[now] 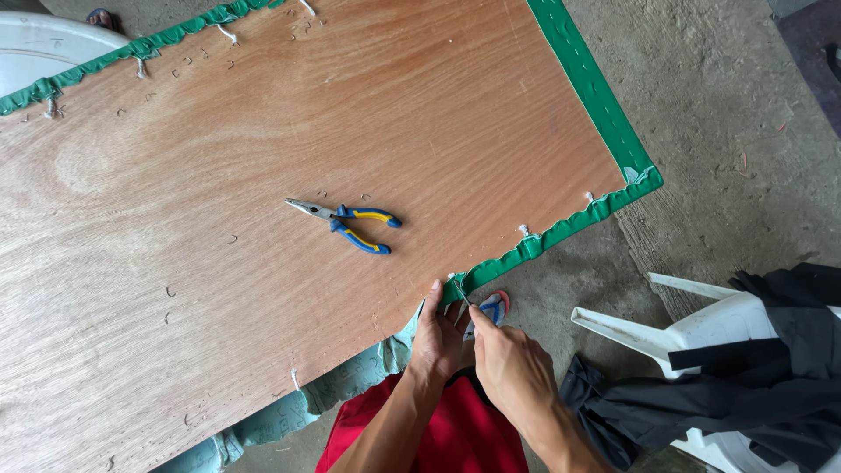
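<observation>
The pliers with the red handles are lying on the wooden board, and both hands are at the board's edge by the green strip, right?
Almost. The head view shows the pliers have blue and yellow handles, not red. They do lie on the wooden board, and the left hand and right hand are at its edge by the green strip.

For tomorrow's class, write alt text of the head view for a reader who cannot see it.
Two bare hands work at the near edge of a plywood board trimmed with green fabric: the left hand presses the edge, the right hand holds a thin metal tool. Blue-and-yellow pliers lie on the board.
</observation>
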